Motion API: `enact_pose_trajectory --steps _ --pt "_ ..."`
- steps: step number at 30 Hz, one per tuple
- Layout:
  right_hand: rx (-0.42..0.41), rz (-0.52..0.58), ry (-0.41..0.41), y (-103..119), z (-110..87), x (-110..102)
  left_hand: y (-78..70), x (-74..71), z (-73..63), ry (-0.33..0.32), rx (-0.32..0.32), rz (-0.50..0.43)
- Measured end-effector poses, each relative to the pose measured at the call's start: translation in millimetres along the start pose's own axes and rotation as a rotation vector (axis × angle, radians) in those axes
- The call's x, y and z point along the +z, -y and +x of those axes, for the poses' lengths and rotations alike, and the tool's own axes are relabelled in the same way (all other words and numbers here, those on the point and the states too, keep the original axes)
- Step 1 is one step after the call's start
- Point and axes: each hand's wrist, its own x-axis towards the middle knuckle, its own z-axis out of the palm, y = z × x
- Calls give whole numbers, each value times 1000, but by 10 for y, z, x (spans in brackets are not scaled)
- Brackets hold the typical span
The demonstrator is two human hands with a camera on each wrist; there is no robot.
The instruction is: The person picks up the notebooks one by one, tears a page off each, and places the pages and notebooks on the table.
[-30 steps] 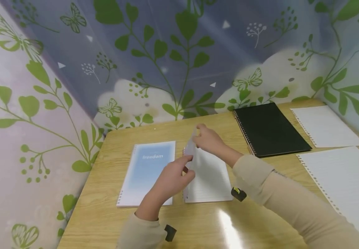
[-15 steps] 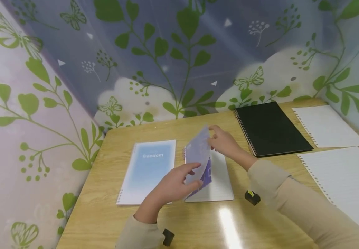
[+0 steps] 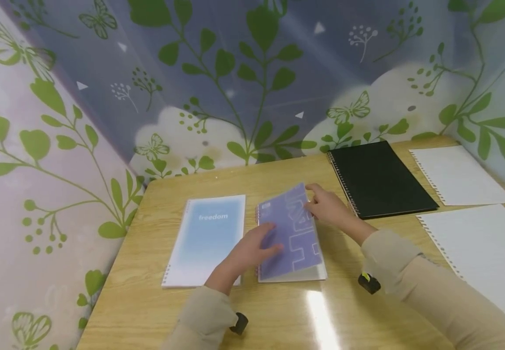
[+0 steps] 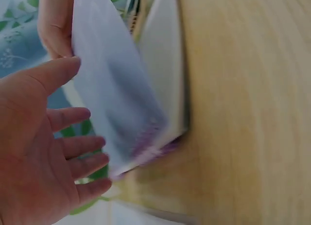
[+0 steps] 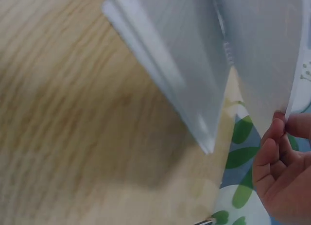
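Note:
A spiral notebook with a purple cover (image 3: pixel 296 233) lies in the middle of the table in the head view. Its cover is tilted up at the right, above white pages (image 5: pixel 180 55). My right hand (image 3: pixel 328 208) pinches the cover's upper right edge between thumb and fingers, as the right wrist view shows. Over the spiral side is my left hand (image 3: pixel 252 250), its fingers spread and fairly straight. The left wrist view has that palm (image 4: pixel 34 142) beside the cover, fingertips close to its surface.
To the left lies a light-blue notebook (image 3: pixel 213 238) marked "freedom". A black spiral notebook (image 3: pixel 383 180) is at the back right, beside two loose white sheets, a smaller one (image 3: pixel 460 175) and a larger one (image 3: pixel 475 238). Patterned curtains stand behind the wooden table (image 3: pixel 138 301).
The right hand has swung the notebook cover from upright by the spiral over to the right, down toward the pages. Its purple face now shows. The left hand stays near the spiral.

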Motion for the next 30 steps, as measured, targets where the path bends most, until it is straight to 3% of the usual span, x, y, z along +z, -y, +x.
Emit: enact_pose_trajectory --steps 6,13,20,30 --pt "6 -168 -50 -155 -70 48 35 151 71 63 -30 190" --pt "-56 -386 12 -294 -226 276 -26 171 35 148 -116 235" --pt "-51 -435 54 -312 -276 431 -5 174 22 145 -119 306" --pt "-55 -449 51 -257 -258 548 96 149 -67 116 -120 251"
